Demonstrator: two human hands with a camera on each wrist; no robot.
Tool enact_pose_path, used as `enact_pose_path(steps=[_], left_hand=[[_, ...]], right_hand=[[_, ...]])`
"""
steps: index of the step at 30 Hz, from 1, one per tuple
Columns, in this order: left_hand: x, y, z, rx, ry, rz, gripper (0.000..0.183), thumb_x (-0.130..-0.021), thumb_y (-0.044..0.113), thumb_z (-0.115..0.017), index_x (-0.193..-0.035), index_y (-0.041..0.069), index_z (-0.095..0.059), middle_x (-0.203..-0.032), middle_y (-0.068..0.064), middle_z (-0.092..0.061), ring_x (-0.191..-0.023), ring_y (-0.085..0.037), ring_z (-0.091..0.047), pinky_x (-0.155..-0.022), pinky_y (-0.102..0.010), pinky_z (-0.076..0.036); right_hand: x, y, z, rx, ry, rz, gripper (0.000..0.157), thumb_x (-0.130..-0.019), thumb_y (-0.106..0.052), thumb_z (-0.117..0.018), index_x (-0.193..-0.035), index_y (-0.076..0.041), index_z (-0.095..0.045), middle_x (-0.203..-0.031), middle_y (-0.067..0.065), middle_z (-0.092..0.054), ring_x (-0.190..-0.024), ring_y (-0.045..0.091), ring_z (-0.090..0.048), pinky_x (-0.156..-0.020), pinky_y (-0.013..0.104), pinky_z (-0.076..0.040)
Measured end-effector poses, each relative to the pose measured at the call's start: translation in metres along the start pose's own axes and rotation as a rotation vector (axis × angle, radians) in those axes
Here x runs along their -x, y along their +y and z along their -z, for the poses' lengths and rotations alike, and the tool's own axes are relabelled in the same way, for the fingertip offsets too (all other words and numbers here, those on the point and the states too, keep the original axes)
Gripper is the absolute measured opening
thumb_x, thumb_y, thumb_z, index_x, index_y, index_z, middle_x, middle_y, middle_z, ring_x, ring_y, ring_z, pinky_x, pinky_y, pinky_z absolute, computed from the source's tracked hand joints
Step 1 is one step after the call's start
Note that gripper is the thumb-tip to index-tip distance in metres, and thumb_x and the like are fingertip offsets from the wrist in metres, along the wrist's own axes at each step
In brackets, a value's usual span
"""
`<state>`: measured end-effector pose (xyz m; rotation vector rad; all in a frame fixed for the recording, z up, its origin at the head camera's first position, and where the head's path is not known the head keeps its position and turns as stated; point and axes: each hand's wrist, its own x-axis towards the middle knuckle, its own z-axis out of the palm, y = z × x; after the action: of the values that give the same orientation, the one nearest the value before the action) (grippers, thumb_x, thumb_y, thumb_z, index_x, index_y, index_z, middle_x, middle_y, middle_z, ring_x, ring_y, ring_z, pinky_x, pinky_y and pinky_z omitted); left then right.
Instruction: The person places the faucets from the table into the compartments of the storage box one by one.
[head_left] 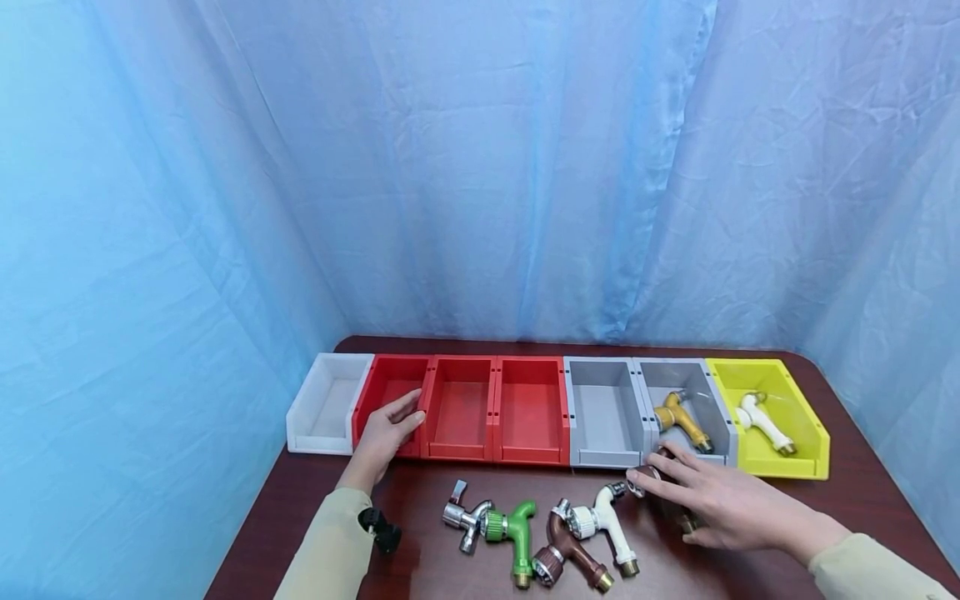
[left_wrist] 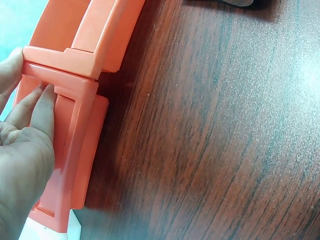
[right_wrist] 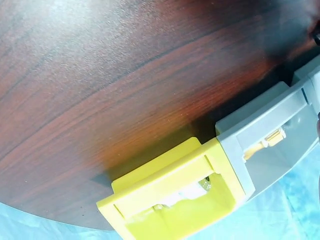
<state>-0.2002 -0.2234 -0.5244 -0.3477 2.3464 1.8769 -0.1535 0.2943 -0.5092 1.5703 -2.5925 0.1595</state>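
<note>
In the head view my left hand (head_left: pixel 386 433) rests at the leftmost red bin (head_left: pixel 390 371), its fingers extended inside against the wall shared with the neighbouring red bin. The left wrist view shows those fingers (left_wrist: pixel 45 110) touching the bin's inner side. My right hand (head_left: pixel 712 500) grips a dark brown faucet (head_left: pixel 647 478) on the table before the right grey bin; the palm and fingers hide most of it. To its left lie a white faucet (head_left: pixel 615 529), another brown faucet (head_left: pixel 573 550), a green faucet (head_left: pixel 520 533) and a chrome faucet (head_left: pixel 468 521).
Bins stand in a row along the table's (head_left: pixel 435 575) back: a white bin (head_left: pixel 300 442), red ones, two grey ones and a yellow bin (head_left: pixel 821 454). A yellow faucet (head_left: pixel 678 417) lies in the right grey bin (head_left: pixel 723 458), a white faucet (head_left: pixel 765 425) in the yellow one. Blue curtains (head_left: pixel 480 167) hang behind.
</note>
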Motion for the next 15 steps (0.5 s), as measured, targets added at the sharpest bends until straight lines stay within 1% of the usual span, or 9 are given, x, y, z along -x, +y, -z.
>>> enact_pose_path(steps=[4, 6, 7, 11, 15], left_hand=[[0.0002, -0.0001, -0.0002, -0.004, 0.003, -0.002, 0.061, -0.082, 0.026, -0.071, -0.138, 0.028, -0.046, -0.136, 0.001, -0.046, -0.124, -0.028, -0.042, -0.086, -0.042, -0.050], [0.0003, 0.0000, -0.0002, -0.006, 0.006, -0.002, 0.062, -0.082, 0.026, -0.072, -0.138, 0.028, -0.046, -0.136, 0.001, -0.046, -0.124, -0.028, -0.042, -0.086, -0.042, -0.050], [0.0002, -0.0001, -0.0003, -0.008, 0.007, -0.002, 0.062, -0.082, 0.026, -0.072, -0.138, 0.028, -0.046, -0.136, 0.001, -0.046, -0.124, -0.028, -0.042, -0.086, -0.042, -0.049], [-0.0001, -0.0002, -0.0004, -0.008, 0.006, 0.000, 0.061, -0.082, 0.026, -0.071, -0.138, 0.028, -0.046, -0.136, 0.001, -0.046, -0.124, -0.027, -0.042, -0.086, -0.042, -0.049], [-0.0003, -0.0005, -0.0002, -0.003, 0.004, -0.001, 0.061, -0.082, 0.026, -0.071, -0.138, 0.029, -0.046, -0.137, 0.001, -0.046, -0.125, -0.027, -0.042, -0.086, -0.041, -0.049]], right_hand=[[-0.0027, 0.0020, 0.0020, 0.001, -0.003, -0.018, 0.096, -0.065, -0.045, -0.080, -0.146, -0.024, -0.033, -0.148, 0.006, -0.031, -0.128, 0.040, -0.033, -0.063, 0.036, -0.053], [-0.0035, 0.0027, 0.0029, 0.001, -0.009, -0.035, 0.096, -0.065, -0.045, -0.081, -0.146, -0.025, -0.032, -0.148, 0.006, -0.030, -0.128, 0.040, -0.034, -0.055, 0.031, -0.052], [-0.0037, 0.0031, 0.0034, 0.002, -0.014, -0.043, 0.097, -0.065, -0.045, -0.081, -0.146, -0.026, -0.031, -0.148, 0.006, -0.030, -0.128, 0.040, -0.033, -0.053, 0.029, -0.051], [-0.0043, 0.0048, 0.0046, 0.021, -0.020, -0.060, 0.099, -0.064, -0.046, -0.082, -0.146, -0.027, -0.031, -0.146, 0.009, -0.034, -0.129, 0.041, -0.032, -0.055, 0.031, -0.052], [-0.0050, 0.0067, 0.0060, 0.029, -0.014, -0.067, 0.100, -0.062, -0.044, -0.082, -0.146, -0.027, -0.031, -0.144, 0.011, -0.038, -0.128, 0.044, -0.033, -0.061, 0.035, -0.054]])
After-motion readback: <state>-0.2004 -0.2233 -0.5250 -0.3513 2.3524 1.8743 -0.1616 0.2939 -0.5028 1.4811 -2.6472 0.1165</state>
